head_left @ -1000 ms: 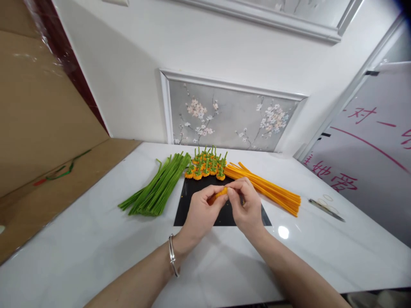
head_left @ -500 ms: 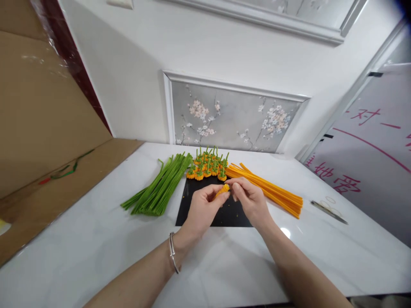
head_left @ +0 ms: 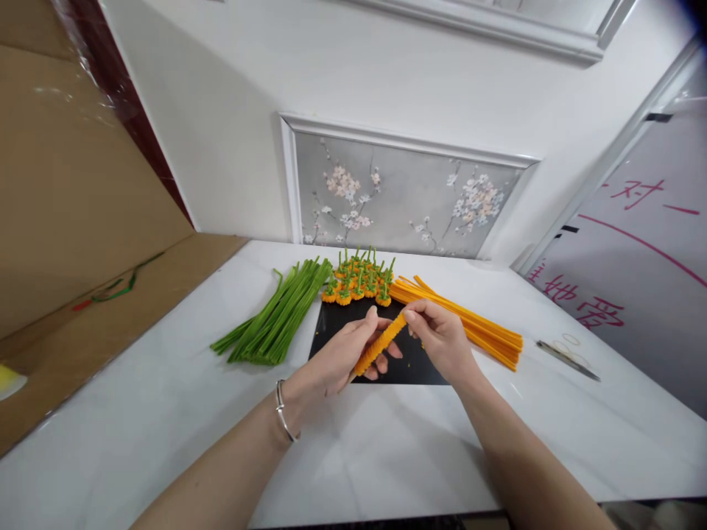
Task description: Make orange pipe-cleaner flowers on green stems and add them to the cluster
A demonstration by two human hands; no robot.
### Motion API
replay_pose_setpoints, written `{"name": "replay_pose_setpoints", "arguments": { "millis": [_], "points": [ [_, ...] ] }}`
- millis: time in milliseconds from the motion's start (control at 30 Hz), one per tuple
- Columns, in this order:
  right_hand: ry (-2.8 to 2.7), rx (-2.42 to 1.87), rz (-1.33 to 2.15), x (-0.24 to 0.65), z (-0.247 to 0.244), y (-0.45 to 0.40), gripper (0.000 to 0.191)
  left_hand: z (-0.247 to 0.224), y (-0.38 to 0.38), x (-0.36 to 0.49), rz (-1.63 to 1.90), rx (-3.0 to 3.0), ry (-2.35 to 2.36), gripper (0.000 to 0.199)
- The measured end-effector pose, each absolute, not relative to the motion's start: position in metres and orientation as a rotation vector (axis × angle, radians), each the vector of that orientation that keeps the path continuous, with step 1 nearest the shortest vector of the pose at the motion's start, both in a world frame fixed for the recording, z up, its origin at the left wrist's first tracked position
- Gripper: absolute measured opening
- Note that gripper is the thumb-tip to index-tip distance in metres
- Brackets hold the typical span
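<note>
An orange pipe cleaner (head_left: 381,343), wound into a long tight coil, slants across my left hand (head_left: 353,346). The fingers of that hand curl loosely under the coil and the thumb stands up off it. A pale tip, perhaps of a stick, shows at the coil's lower end. At the upper end, the thumb and forefinger of my right hand (head_left: 434,331) pinch the coil. Below both hands lies a black mat (head_left: 331,324) with small orange bits on it. Several small orange pumpkins (head_left: 343,297) with green stems are grouped at its far edge.
A bundle of green pipe cleaners (head_left: 276,316) lies to the left, and orange pipe cleaners (head_left: 469,324) lie to the right. Farther right are tweezers (head_left: 568,361) beside thin rings (head_left: 571,340). Cardboard (head_left: 82,184) stands at the left; a panelled wall (head_left: 232,147) closes the back.
The orange coil, mostly hidden in my fingers before, now shows at full length across my left hand. My left thumb has lifted away, and my right hand has come onto the coil's upper end.
</note>
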State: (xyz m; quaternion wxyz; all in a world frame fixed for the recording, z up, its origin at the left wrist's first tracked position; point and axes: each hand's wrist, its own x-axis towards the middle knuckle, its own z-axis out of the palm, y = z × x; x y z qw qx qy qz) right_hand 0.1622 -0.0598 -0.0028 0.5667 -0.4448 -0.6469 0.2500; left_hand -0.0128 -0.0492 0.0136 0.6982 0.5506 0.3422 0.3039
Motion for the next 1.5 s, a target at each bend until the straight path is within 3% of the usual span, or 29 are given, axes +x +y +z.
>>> {"name": "replay_pose_setpoints", "arguments": {
  "millis": [167, 500, 800, 900, 1100, 1400, 1500],
  "points": [
    [-1.494, -1.029, 0.696, 0.166, -0.004, -0.059, 0.025, 0.016, -0.048, -0.016, 0.683, 1.335, 0.705, 0.031],
    [-1.66, -0.953, 0.777, 0.174, -0.001, -0.059, 0.014, 0.013, -0.048, -0.017, 0.546, 1.206, 0.655, 0.027],
    [-1.912, -0.911, 0.603, 0.171, 0.001, -0.059, 0.012, 0.013, -0.052, -0.012, 0.556, 1.214, 0.688, 0.04],
    [-1.813, -0.943, 0.735, 0.168, -0.005, -0.058, 0.007, 0.014, -0.053, -0.011, 0.549, 1.236, 0.689, 0.043],
    [-1.665, -0.89, 0.972, 0.163, -0.001, -0.062, 0.023, 0.011, -0.05, -0.014, 0.524, 1.194, 0.588, 0.036],
    [-1.784, -1.017, 0.888, 0.168, 0.003, -0.063, 0.029, 0.011, -0.052, -0.012, 0.493, 1.175, 0.673, 0.054],
    [-1.703, -1.126, 0.714, 0.17, -0.001, -0.059, 0.032, 0.012, -0.051, -0.012, 0.587, 1.255, 0.803, 0.05]
  ]
}}
